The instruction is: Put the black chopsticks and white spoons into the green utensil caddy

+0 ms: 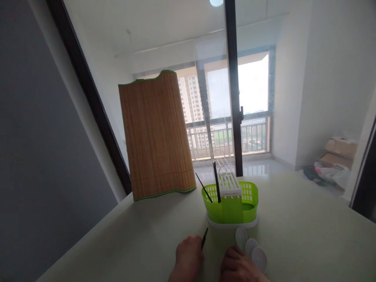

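Note:
My left hand (189,255) is closed around a thin black utensil (205,239), whose tip points up and away from me. To its right, my right hand (238,264) has its fingers curled on the table beside three white spoons (259,258); whether it grips any of their handles is hidden. Just beyond both hands stands a bright green basket (213,211) on a white base. Black chopsticks (217,184) lean in its left compartment, and a white slatted rack (230,184) tops its middle.
A brown bamboo mat (155,137) with green edging stands upright at the back left of the pale table (302,235). Behind it are glass panels with a dark frame (233,90). Cardboard boxes (340,150) and bags lie on the floor at the far right.

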The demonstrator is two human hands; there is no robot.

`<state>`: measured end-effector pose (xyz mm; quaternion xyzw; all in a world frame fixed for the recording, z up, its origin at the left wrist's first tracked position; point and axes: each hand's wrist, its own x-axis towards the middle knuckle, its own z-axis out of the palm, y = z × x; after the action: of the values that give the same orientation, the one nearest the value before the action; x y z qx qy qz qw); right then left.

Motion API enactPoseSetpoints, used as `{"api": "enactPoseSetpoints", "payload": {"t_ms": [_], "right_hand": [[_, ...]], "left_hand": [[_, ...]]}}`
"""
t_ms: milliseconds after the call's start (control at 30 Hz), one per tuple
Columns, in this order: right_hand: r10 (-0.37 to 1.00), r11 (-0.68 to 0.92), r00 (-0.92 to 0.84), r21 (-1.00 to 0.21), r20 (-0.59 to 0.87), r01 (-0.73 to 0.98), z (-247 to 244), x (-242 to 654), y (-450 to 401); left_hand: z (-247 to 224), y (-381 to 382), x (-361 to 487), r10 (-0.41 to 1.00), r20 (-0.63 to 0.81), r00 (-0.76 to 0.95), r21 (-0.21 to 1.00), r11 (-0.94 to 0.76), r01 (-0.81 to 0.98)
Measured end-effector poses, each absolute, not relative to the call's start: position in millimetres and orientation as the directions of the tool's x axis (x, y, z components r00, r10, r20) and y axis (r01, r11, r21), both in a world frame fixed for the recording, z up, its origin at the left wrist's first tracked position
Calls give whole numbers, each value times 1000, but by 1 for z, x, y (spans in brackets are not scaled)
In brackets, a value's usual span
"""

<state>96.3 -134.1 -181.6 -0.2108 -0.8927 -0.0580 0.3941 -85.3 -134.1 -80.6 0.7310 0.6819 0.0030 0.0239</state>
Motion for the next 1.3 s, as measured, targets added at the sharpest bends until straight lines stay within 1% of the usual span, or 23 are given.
{"api": "enactPoseSetpoints", "payload": {"t_ms": [100,167,300,367,400,467,533,600,667,700,733,800,900,1000,1133,1300], "right_hand": [[349,901,-612,-75,709,427,-178,97,-134],[350,900,-625,-66,697,430,-178,96,-133],[351,890,-603,-56,717,452,-179,96,-132],[369,879,-593,-61,715,473,-176,98,-132],[392,872,-592,-78,704,484,-174,99,-133],[461,854,-598,-143,655,501,-166,102,-136],[553,819,-590,-252,588,516,-157,105,-140],[616,783,-573,-336,540,524,-150,108,-143],[645,762,-549,-389,532,518,-145,109,-146],[652,756,-537,-408,535,511,-144,109,-147],[655,755,-529,-426,540,499,-143,109,-147],[654,757,-521,-456,549,469,-145,108,-148],[646,762,-522,-433,557,482,-152,107,-147],[661,741,-523,-364,537,564,-162,104,-144],[667,733,-542,-320,512,601,-174,100,-140],[664,735,-551,-305,505,605,-179,99,-138]], "left_hand": [[-78,-132,-87,997,-66,37,-55,-41,998],[-78,-131,-88,995,-93,35,-81,-42,996],[-75,-131,-92,995,-80,54,-94,-62,994],[-68,-134,-95,997,-45,61,-86,-65,994],[-61,-136,-97,997,-12,71,-64,-71,995],[-43,-142,-98,988,102,116,45,-121,992],[-24,-149,-97,956,239,169,238,-226,945],[-7,-156,-92,920,340,195,462,-344,818],[2,-161,-85,907,370,202,659,-409,631],[4,-162,-81,908,370,200,734,-417,536],[4,-164,-77,911,366,192,790,-413,452],[1,-165,-70,918,361,162,855,-396,335],[-10,-165,-63,921,365,140,883,-389,261],[-26,-163,-62,928,325,184,898,-363,247],[-44,-161,-67,926,287,244,886,-354,300],[-48,-164,-74,905,345,251,808,-422,411]]}}
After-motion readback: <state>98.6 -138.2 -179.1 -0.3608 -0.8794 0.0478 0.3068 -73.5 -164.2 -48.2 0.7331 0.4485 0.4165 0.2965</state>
